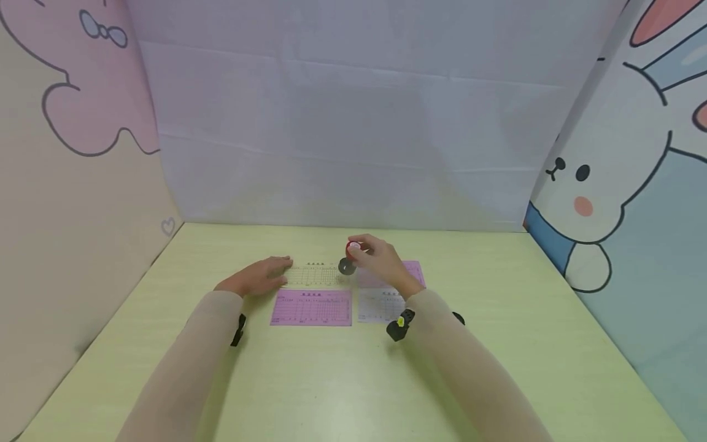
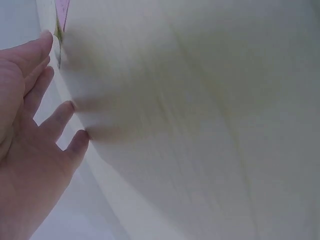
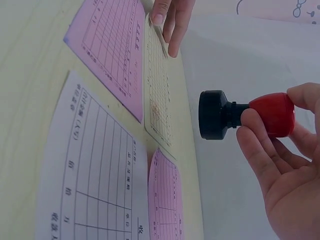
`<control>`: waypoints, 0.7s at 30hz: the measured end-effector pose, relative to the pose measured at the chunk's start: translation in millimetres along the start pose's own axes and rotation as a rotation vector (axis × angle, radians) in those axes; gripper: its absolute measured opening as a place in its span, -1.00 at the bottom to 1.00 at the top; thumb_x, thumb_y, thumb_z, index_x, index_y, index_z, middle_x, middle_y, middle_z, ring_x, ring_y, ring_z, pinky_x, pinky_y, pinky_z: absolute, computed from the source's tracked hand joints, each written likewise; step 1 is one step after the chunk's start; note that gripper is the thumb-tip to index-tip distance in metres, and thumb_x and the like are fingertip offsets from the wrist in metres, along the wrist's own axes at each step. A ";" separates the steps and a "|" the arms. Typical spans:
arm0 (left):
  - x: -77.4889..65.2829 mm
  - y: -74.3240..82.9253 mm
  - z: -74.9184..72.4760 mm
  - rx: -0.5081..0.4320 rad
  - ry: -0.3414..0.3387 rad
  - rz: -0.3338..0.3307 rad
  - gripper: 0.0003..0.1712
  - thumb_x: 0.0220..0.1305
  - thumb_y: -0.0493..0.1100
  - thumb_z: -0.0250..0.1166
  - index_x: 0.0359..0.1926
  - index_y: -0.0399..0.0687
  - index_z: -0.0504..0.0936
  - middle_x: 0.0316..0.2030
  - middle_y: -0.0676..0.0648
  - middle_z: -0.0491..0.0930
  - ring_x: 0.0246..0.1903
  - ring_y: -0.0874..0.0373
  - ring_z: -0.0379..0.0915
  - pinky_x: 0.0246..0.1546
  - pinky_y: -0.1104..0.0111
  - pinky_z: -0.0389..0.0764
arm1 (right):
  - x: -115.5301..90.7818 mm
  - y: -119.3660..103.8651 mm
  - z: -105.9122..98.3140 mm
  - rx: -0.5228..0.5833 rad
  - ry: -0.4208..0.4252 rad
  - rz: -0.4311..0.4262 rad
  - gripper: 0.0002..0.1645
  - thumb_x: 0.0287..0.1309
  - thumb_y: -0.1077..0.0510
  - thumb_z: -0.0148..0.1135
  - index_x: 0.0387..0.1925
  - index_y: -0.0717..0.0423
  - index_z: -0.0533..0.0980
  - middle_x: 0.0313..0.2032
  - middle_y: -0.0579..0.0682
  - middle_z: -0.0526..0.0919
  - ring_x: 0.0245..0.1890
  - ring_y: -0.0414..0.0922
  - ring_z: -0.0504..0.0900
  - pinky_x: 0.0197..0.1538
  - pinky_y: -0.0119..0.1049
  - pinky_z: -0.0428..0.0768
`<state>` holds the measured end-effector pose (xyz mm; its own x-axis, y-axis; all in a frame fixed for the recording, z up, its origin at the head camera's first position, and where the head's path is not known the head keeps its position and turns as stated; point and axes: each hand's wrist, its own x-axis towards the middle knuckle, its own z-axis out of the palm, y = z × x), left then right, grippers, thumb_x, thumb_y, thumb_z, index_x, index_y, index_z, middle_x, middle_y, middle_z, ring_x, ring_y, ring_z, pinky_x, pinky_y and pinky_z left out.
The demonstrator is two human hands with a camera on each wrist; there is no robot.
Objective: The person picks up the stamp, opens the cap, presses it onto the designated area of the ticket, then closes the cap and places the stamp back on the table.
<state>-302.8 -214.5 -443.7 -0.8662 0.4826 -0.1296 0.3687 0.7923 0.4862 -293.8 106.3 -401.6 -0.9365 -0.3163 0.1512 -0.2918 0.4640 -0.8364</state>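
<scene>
My right hand grips the red knob of a round stamp. The stamp's wide black base is held off the papers in the right wrist view. Below it lies a pale yellow printed form, with a faint reddish mark near one end. My left hand rests at the left end of that form, fingers extended; in the left wrist view the same hand has its fingers spread and holds nothing.
A pink form lies in front of the yellow one. To the right are a white form and another pink form, partly hidden by my right arm. Behind the table hangs a white sheet; painted walls stand at both sides.
</scene>
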 end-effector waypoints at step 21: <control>26.1 42.2 10.7 -0.120 0.222 0.036 -0.41 0.49 -0.04 0.18 0.44 -0.11 0.37 0.40 -0.25 0.31 0.42 -0.25 0.11 0.39 -0.14 0.14 | -16.6 8.4 -38.1 0.022 0.006 -0.030 -0.50 0.42 -0.10 0.17 0.26 0.02 0.51 -0.09 0.02 0.70 -0.18 -0.11 0.71 0.02 -0.13 0.63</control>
<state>-306.3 -164.5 -435.8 -0.9111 0.4051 0.0765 0.3693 0.7195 0.5881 -288.1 147.0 -391.0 -0.9286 -0.3246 0.1798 -0.3155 0.4357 -0.8430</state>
